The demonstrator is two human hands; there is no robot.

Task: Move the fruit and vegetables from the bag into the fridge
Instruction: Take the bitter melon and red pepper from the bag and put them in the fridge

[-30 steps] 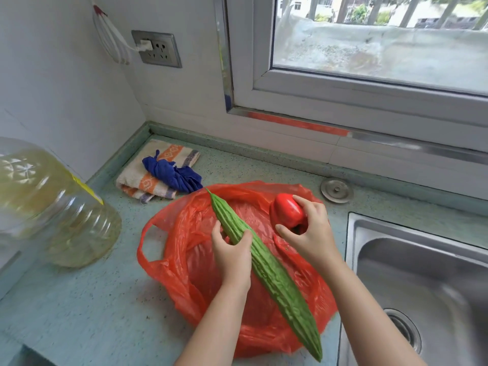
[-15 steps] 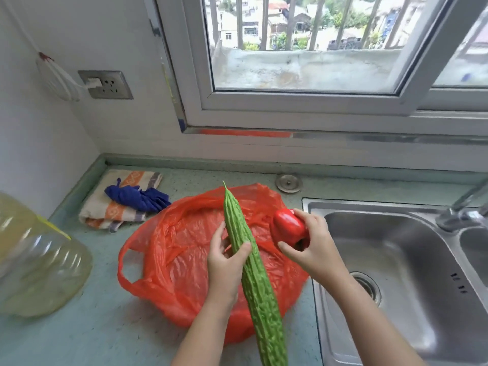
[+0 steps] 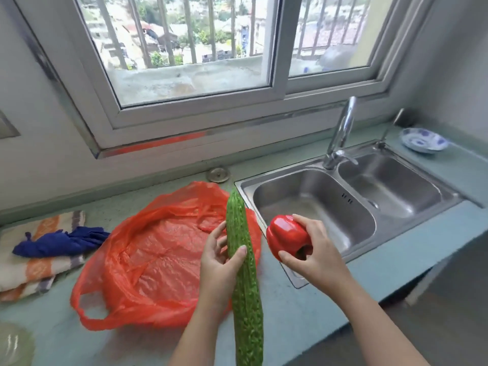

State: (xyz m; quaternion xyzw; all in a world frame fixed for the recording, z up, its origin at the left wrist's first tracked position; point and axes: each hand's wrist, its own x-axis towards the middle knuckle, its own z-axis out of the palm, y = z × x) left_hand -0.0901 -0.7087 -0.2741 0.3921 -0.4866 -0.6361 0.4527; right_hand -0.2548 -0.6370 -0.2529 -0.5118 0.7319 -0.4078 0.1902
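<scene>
Your left hand holds a long, bumpy green bitter gourd. Your thumb lies across the front of it and your other fingers curl round the far side. The gourd points away from you. Its far tip is up by the corner of the sink, and its near end runs down past your wrist to the bottom of the view. It is held up above the bench, over the right edge of the bag.

Your right hand holds a shiny red bell pepper. Your fingers wrap over the top and your thumb presses from below. The pepper is in the air over the near left corner of the shiny steel sink with two bowls. It is just beside the gourd but not touching it.

The thin orange-red plastic bag lies open and crumpled on the pale green bench, to the left of the sink. One handle loop sticks out at its near left corner.

To the left of the bag lies a folded striped towel with a dark blue cloth on top of it. A small round metal cap sits on the bench behind the bag, near the wall. A tall silver tap stands behind the sink. A blue and white bowl sits on the bench at the far right. A big white window with bars outside is above it all.
</scene>
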